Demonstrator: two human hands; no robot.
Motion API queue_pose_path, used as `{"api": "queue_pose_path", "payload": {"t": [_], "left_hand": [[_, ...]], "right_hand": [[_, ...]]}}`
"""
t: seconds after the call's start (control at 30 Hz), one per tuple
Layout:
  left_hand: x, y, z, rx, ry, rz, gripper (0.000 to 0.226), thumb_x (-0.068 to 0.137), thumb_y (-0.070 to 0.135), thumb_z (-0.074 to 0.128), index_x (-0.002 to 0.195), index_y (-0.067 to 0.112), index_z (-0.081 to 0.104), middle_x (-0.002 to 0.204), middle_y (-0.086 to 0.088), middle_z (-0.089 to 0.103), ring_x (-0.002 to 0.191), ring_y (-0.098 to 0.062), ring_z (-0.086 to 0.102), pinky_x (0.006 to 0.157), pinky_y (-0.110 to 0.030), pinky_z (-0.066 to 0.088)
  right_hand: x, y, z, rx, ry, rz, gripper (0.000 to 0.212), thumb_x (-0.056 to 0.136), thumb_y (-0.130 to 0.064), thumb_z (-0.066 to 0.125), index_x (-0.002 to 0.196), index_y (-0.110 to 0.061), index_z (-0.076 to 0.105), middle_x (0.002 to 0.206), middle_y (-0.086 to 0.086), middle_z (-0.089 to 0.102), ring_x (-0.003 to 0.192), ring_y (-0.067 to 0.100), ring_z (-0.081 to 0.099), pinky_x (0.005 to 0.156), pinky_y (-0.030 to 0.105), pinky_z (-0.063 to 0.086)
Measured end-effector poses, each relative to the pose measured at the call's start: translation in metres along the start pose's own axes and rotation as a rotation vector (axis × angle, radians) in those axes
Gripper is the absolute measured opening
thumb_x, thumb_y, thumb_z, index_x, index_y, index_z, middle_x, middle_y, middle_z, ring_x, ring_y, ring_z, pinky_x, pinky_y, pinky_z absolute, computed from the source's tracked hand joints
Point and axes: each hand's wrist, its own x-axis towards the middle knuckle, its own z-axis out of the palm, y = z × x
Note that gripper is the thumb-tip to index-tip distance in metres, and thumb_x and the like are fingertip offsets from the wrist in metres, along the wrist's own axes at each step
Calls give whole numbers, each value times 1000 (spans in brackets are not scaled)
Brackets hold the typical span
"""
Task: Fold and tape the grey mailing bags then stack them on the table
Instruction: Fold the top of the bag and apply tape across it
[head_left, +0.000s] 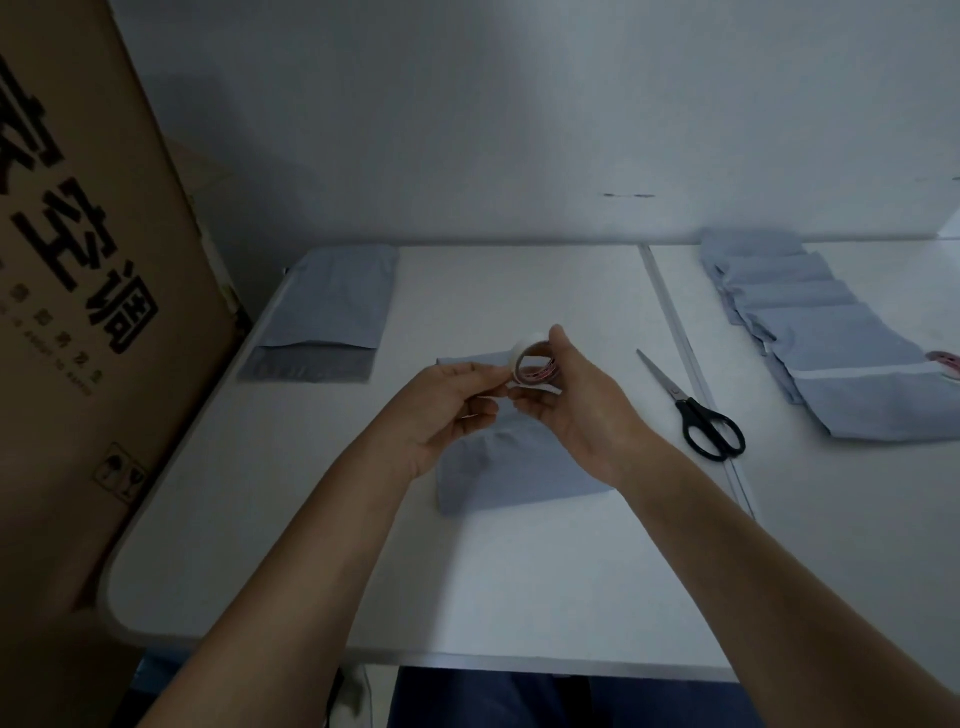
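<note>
A folded grey mailing bag (519, 467) lies on the white table (311, 519) in the middle, partly under my hands. Above it my right hand (576, 410) grips a small roll of white tape (535, 364). My left hand (452, 405) pinches the loose end of the tape at the roll's left side. A pile of flat unfolded grey bags (332, 306) sits at the far left of the table. At the far right, several folded grey bags (831, 343) overlap in a slanting row.
Black-handled scissors (696, 410) lie shut just right of my right hand, beside the seam between two tabletops. A tall cardboard box (78, 312) stands against the table's left edge. A second tape roll (945, 361) peeks in at the right edge. The wall runs behind.
</note>
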Motion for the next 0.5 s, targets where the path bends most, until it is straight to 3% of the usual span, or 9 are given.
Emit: {"api": "queue_pose_path", "payload": {"t": [0.17,0.3,0.5], "left_hand": [[1,5,-5,134,83,72,11,89,21,66,83,13,70,73,2,66,60,-6,55,67,-19,49],[3,5,-14,261,125,129,12,86,20,69,80,10,71,72,1,67,62,-7,56,71,-23,47],[2,3,-29,301,167,155,11,85,16,70,75,11,70,66,2,66,59,-4,55,70,-20,48]], "right_hand": [[3,-2,8,-112,40,-142,28,98,-28,52,100,-1,61,93,11,67,89,21,66,80,28,53],[4,1,14,-251,88,-190,29,95,-26,58,107,1,62,95,11,68,84,15,67,80,27,54],[9,8,13,-378,101,-223,22,91,-24,64,99,-4,61,91,11,71,84,18,69,87,35,56]]}}
